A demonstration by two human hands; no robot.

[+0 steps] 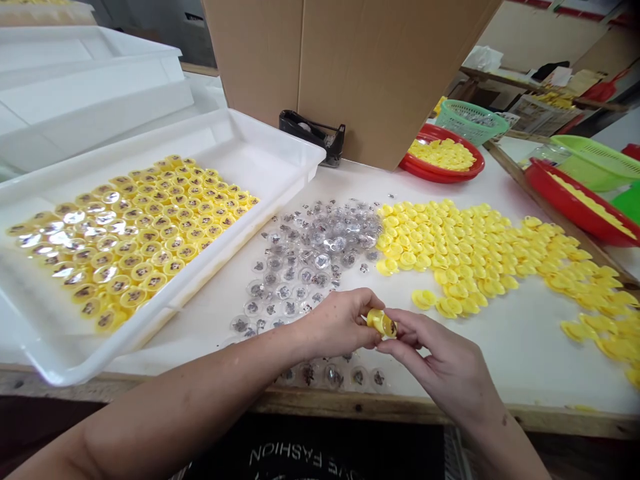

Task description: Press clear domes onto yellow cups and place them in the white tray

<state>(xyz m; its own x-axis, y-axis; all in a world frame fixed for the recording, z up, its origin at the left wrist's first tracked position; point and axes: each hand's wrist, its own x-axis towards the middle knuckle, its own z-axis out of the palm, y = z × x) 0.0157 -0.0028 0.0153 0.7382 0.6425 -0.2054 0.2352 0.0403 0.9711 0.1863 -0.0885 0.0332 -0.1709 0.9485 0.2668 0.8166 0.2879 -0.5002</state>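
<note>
My left hand (340, 323) and my right hand (440, 363) meet near the table's front edge, both pinched on one small yellow cap (381, 323) held between their fingertips. Behind my left hand lies a pile of clear plastic domes (310, 257) with small dark figures inside. To the right spreads a heap of loose yellow caps (480, 250). A white tray (260, 150) at the left holds several rows of finished yellow pieces (135, 237) with clear tops.
A tall cardboard box (350, 67) stands at the back, with a black tape dispenser (313, 133) beside it. Red bowls (443, 160) of yellow caps and green baskets (473, 120) sit at the back right. More white trays (90, 87) are stacked at the far left.
</note>
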